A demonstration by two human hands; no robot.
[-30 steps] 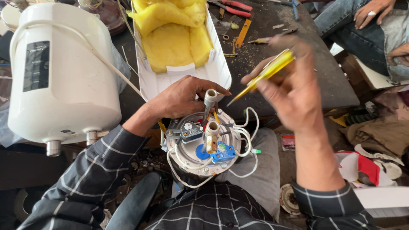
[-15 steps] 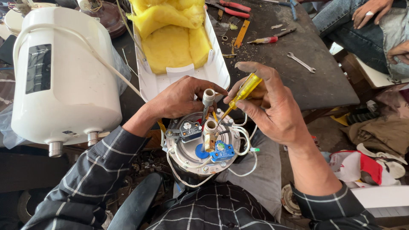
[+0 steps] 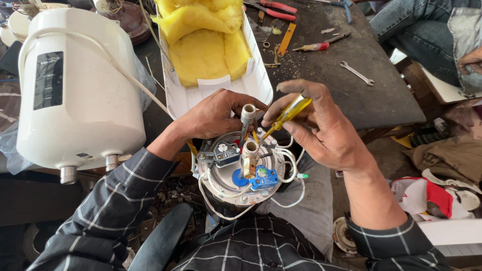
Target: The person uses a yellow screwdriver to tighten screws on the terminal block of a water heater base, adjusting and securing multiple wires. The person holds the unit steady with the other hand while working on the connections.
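Left hand (image 3: 213,115): fingers curled, gripping round metal plate (image 3: 226,183) at its far edge.
Right hand (image 3: 321,130): fingers pinching yellow-handled screwdriver (image 3: 288,114).

2 screwdrivers (image 3: 287,114) (image 3: 315,46), 1 wrench (image 3: 355,73), 1 pliers (image 3: 273,9).
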